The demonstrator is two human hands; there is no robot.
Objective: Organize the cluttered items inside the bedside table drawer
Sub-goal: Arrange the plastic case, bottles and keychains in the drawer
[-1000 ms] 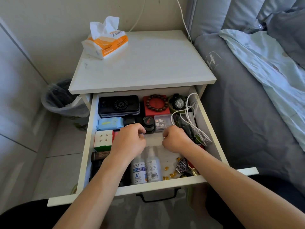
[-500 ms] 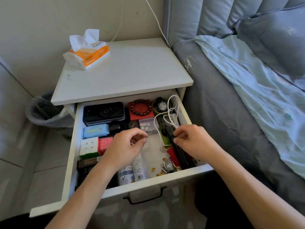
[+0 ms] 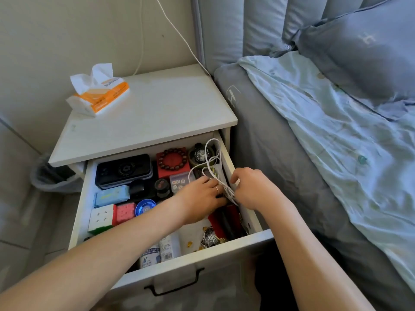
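The left hand (image 3: pixel 202 196), a ring on one finger, reaches across the open drawer (image 3: pixel 258 237) from the left, fingers curled onto the tangled white cable (image 3: pixel 212 163) at the drawer's right side. The right hand (image 3: pixel 253 188) (knuckles up, wrist bent) pinches the same cable just beside it. Loops rise over a black watch (image 3: pixel 200 154) near the back right corner.

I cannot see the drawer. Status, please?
Both hands, left hand and right hand, grip white cable. Drawer open, cluttered. Cable loops lie over black watch.
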